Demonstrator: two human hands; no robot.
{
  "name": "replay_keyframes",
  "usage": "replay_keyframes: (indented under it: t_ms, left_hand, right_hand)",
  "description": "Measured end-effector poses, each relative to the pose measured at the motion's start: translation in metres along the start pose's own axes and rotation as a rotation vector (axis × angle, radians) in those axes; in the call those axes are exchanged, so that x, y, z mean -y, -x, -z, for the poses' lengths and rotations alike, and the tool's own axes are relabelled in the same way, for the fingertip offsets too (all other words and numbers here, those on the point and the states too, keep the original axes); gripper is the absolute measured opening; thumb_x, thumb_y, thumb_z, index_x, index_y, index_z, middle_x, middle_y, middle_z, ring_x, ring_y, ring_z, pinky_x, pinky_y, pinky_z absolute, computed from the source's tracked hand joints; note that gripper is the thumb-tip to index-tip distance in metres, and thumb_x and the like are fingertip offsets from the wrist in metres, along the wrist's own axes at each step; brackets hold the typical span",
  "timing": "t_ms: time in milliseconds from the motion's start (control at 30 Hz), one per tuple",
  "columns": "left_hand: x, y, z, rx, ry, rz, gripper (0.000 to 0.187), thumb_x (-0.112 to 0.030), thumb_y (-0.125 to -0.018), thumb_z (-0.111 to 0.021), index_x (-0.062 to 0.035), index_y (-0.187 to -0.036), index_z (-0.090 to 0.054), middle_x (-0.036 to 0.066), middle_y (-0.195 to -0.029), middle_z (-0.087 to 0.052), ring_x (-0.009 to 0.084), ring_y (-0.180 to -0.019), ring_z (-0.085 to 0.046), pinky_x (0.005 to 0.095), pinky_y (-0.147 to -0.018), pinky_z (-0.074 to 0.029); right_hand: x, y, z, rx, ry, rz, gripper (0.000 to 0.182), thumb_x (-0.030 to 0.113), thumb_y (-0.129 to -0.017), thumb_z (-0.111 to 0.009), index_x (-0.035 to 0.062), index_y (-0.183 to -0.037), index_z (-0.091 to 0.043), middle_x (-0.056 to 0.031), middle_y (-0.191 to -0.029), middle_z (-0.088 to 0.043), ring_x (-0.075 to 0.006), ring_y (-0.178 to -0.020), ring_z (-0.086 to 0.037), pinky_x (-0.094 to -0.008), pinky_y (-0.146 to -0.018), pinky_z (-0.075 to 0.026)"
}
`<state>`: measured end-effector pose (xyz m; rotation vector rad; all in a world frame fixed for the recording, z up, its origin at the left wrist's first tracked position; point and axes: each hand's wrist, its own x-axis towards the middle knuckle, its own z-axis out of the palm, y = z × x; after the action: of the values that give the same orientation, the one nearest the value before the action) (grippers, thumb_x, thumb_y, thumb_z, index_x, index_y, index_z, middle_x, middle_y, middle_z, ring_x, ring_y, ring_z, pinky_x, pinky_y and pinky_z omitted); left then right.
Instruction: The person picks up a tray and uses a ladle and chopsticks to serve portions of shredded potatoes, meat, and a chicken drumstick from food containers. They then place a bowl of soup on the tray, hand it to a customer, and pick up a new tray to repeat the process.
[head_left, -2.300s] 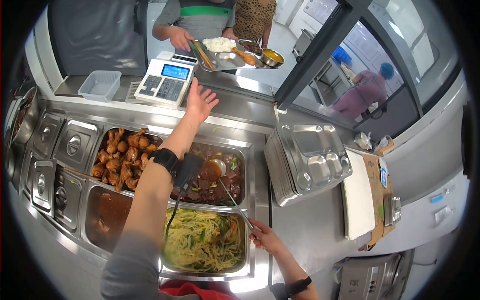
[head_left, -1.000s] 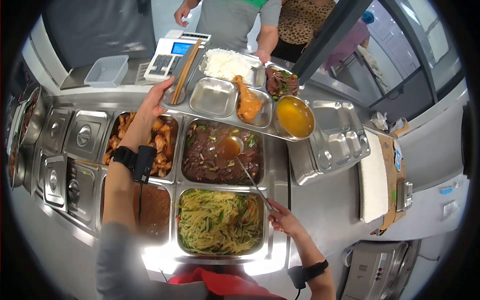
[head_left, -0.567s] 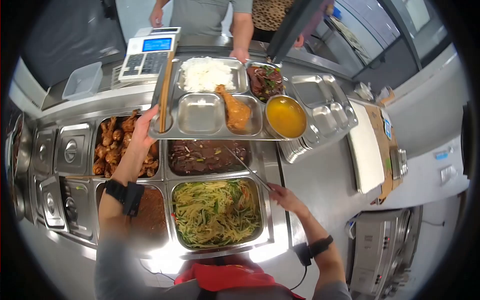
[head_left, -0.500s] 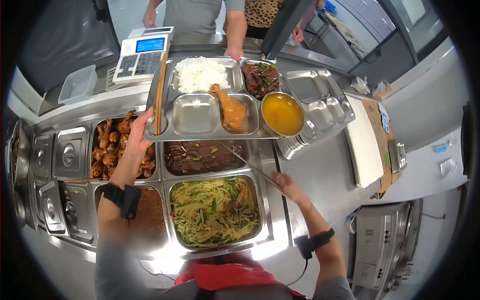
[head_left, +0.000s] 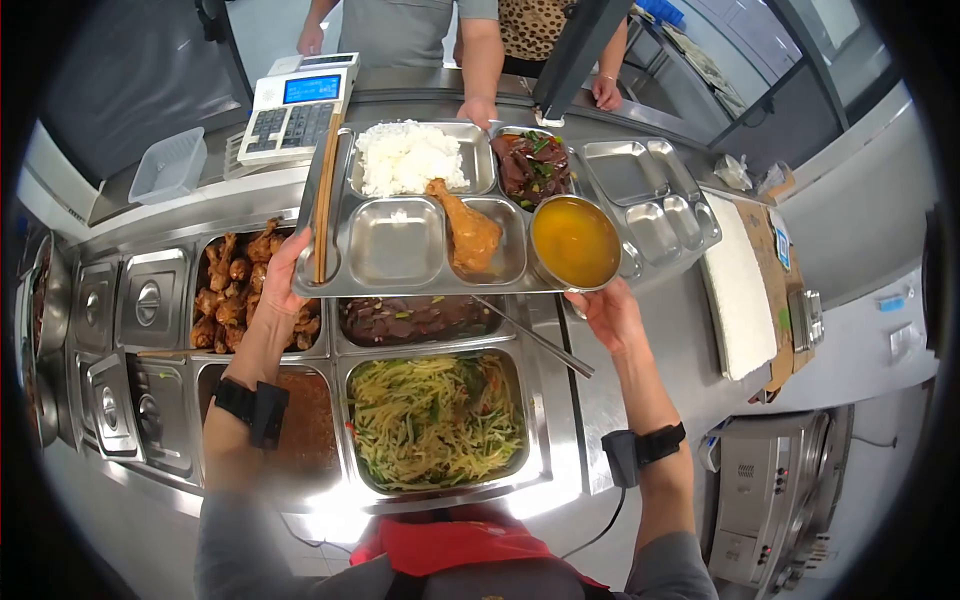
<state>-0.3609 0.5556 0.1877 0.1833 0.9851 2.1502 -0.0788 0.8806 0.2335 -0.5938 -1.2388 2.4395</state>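
**Two hands hold a loaded meal tray over the serving pans**

Nearest the person, at the front edge of the counter (head_left: 640,345), sits a pan of shredded green and yellow vegetables (head_left: 432,420), with a pan of reddish-brown sauce (head_left: 310,420) just to its left. Behind these lie a pan of dark braised meat (head_left: 415,318) and a pan of fried chicken pieces (head_left: 232,290). A ladle (head_left: 535,338) rests with its handle slanting out over the right rim of the meat pan, untouched by either hand. Lidded pans (head_left: 150,300) fill the counter's left end.

Above the meat pan the steel meal tray (head_left: 390,245) is held level in the air. The left hand (head_left: 283,272) grips its left edge, thumb on top beside the chopsticks (head_left: 327,200) lying in the narrow slot. The right hand (head_left: 610,312) is curled under the tray's right front corner, beneath the bowl of orange soup (head_left: 574,240). The tray also carries white rice (head_left: 408,158), a drumstick (head_left: 468,232) and a dark meat dish with greens (head_left: 532,165); its middle compartment is nearly bare.

To the right, beyond the soup bowl, stands a stack of clean trays (head_left: 660,195). At the counter's far edge are a payment terminal (head_left: 298,105) and a clear plastic tub (head_left: 170,165). Past it, another person's hand (head_left: 478,108) rests on the ledge.
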Motion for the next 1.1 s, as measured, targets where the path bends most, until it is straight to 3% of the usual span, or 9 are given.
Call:
replay_keyframes:
  t_ms: [600,800,1100]
  left_hand:
    - [-0.024,0.129,-0.007,-0.110,-0.110,-0.094,0.029,-0.021,-0.085,-0.053,0.0010,-0.105,-0.053,0.007,-0.089,-0.061,0.0132,-0.074,-0.061,0.0248,-0.064,-0.052]
    - [-0.001,0.174,0.005,-0.244,-0.094,-0.087,0.029,-0.019,-0.083,-0.055,0.0003,-0.105,-0.052,0.007,-0.089,-0.061,0.0132,-0.072,-0.061,0.0239,-0.061,-0.053]
    - [0.057,0.236,0.037,-0.280,-0.089,-0.046,0.028,-0.015,-0.080,-0.057,-0.0002,-0.104,-0.051,0.006,-0.087,-0.060,0.0132,-0.072,-0.060,0.0258,-0.062,-0.051]
  right_hand:
    - [-0.008,0.067,-0.025,0.191,-0.014,-0.053,0.023,0.007,-0.087,-0.044,-0.0045,-0.106,-0.051,-0.0137,-0.102,-0.059,-0.0212,-0.091,-0.060,-0.0301,-0.078,-0.052]
    - [-0.032,0.091,-0.010,0.180,-0.003,-0.112,0.023,0.008,-0.088,-0.044,-0.0049,-0.105,-0.051,-0.0139,-0.101,-0.059,-0.0208,-0.090,-0.060,-0.0297,-0.077,-0.052]
    - [-0.072,0.124,0.018,0.205,0.041,-0.218,0.025,0.013,-0.089,-0.043,-0.0028,-0.108,-0.051,-0.0124,-0.104,-0.058,-0.0186,-0.091,-0.060,-0.0289,-0.078,-0.051]
